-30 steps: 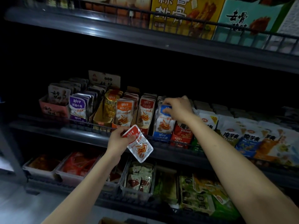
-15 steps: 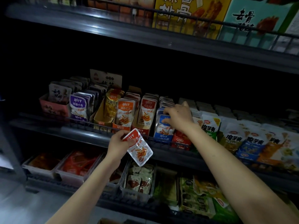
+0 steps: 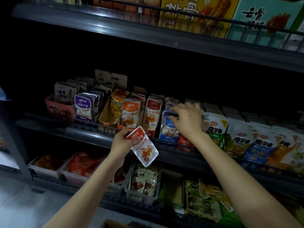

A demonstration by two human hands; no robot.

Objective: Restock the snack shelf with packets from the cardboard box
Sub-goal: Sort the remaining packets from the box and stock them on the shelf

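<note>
Dim shelf (image 3: 92, 134): red packet (image 3: 145, 150) pinched in left fingers (image 3: 135, 140).

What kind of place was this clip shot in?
Likely a shop's snack aisle: tiered metal shelves, rows of packets in display cartons, and the left hand holding a red packet while the right hand grips a blue packet.

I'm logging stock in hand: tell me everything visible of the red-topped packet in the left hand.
The red-topped, white glossy plastic snack packet is a small flat sealed pouch: a red band with white characters, a pale lower part printed with orange strips. It is tilted, red end up-left, bottom corner down-right. The left hand pinches its red end, holding it in front of the dark metal shelf edge, clear of the shelved rows.
</note>
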